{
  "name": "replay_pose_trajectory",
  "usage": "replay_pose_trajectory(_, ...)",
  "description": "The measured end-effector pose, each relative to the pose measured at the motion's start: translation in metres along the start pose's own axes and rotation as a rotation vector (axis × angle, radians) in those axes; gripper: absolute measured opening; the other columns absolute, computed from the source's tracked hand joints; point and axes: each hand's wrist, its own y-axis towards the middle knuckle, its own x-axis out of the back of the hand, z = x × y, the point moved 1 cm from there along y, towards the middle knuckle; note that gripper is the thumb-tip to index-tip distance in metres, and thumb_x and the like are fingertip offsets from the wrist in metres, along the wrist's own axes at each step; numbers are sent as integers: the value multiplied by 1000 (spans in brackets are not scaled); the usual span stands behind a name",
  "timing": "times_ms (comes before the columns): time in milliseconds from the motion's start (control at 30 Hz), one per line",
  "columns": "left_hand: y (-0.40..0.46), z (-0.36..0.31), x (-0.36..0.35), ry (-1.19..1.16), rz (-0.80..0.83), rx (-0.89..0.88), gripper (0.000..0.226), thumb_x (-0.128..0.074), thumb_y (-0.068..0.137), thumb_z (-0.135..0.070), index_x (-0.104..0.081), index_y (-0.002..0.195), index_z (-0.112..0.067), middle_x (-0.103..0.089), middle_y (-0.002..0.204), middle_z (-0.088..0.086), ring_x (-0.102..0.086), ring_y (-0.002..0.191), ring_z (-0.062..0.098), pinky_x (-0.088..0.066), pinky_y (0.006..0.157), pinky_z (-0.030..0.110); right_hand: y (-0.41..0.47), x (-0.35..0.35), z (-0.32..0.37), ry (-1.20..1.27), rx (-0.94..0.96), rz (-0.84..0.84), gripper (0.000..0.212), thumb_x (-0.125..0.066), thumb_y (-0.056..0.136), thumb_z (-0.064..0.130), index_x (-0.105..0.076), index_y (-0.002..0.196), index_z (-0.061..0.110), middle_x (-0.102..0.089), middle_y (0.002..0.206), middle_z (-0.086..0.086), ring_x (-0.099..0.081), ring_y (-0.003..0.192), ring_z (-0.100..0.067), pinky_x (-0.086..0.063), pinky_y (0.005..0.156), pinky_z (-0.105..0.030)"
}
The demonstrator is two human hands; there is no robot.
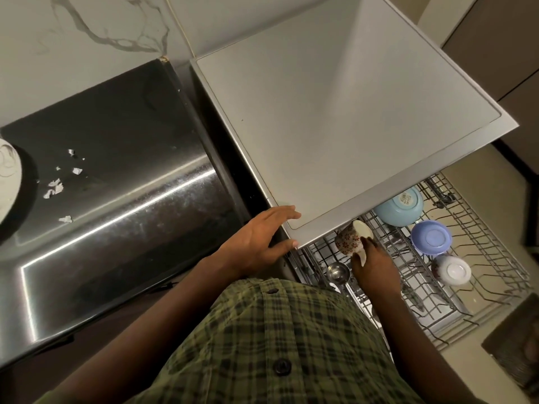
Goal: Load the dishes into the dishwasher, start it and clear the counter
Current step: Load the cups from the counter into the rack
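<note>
The dishwasher's wire rack (481,258) is pulled out at the lower right, below the grey dishwasher top (335,118). My right hand (376,266) holds a floral-patterned cup (348,239) by its handle, tilted on its side over the rack's near left corner. My left hand (262,237) rests with straight fingers on the front left corner of the dishwasher top. In the rack sit an upturned pale blue bowl (399,207), an upturned lilac bowl (431,237), an upturned white cup (452,269) and a steel ladle (337,272).
A dark steel counter (116,185) lies to the left, with several white scraps (55,188) on it. A white dish (7,182) shows at the left edge. A marble wall rises behind. Beige floor and a dark mat (516,339) are at the right.
</note>
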Motion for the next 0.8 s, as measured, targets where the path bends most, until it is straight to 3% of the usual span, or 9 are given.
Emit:
replay_pose_trajectory(67,-3,2,3,2,-3,15,56,-61,101,-46,-40,153,-37,-33,165,-15,-34,149,4,-40,120,43,-5,24,16,125,124,-156,31,-56,101,38,-69,121,19,-74,114,-7,-72,91,-27,-59,74,-40)
replay_pose_trajectory(133,-7,4,8,1,-21,29,56,-62,101,-44,-41,153,-35,-34,164,-13,-35,149,5,-40,121,41,-9,47,38,245,324,-280,29,-53,104,38,-73,101,17,-74,92,1,-69,76,-18,-57,64,-37)
replay_pose_trajectory(233,-17,10,18,8,-80,62,56,-63,101,-41,-43,152,-33,-36,163,-13,-35,147,5,-39,121,36,-13,73,81,271,635,-360,25,-58,103,28,-72,90,13,-70,84,2,-63,70,-15,-53,61,-34)
replay_pose_trajectory(333,-34,25,30,48,-192,125,55,-64,101,-38,-44,152,-31,-36,164,-10,-34,148,9,-33,121,29,-15,82,140,261,845,-271,24,-57,102,28,-72,89,16,-69,85,4,-62,75,-13,-52,66,-33)
replay_pose_trajectory(467,-65,58,42,91,-369,267,56,-66,99,-39,-47,151,-26,-41,162,-3,-36,148,16,-35,122,41,-19,76,218,239,1062,-22,22,-56,103,33,-74,105,19,-71,100,6,-64,92,-15,-53,76,-34)
replay_pose_trajectory(567,-91,86,50,251,-421,510,69,-59,100,-50,-34,159,-23,-22,171,4,-16,159,27,-24,127,50,-17,61,259,127,1092,170,36,-56,102,37,-66,135,22,-66,134,6,-59,121,-13,-54,98,-32)
replay_pose_trajectory(667,-118,109,51,311,-360,702,88,-44,99,-70,-5,166,-28,11,175,1,14,160,30,-7,129,55,-18,44,295,-110,1136,325,62,-57,103,42,-41,158,20,-36,165,-4,-37,150,-19,-29,121,-31)
replay_pose_trajectory(733,-126,114,48,329,-330,699,89,-35,99,-74,7,166,-32,21,173,-1,23,158,28,-2,129,56,-22,37,314,-286,1170,343,71,-51,105,47,-24,164,18,-16,172,-8,-18,158,-22,-8,124,-27)
replay_pose_trajectory(800,-127,115,47,343,-299,710,89,-32,101,-72,13,165,-31,26,171,1,27,156,29,2,129,56,-28,32,329,-415,1147,326,75,-44,106,51,-14,166,17,-8,173,-10,-8,160,-21,-3,126,-28)
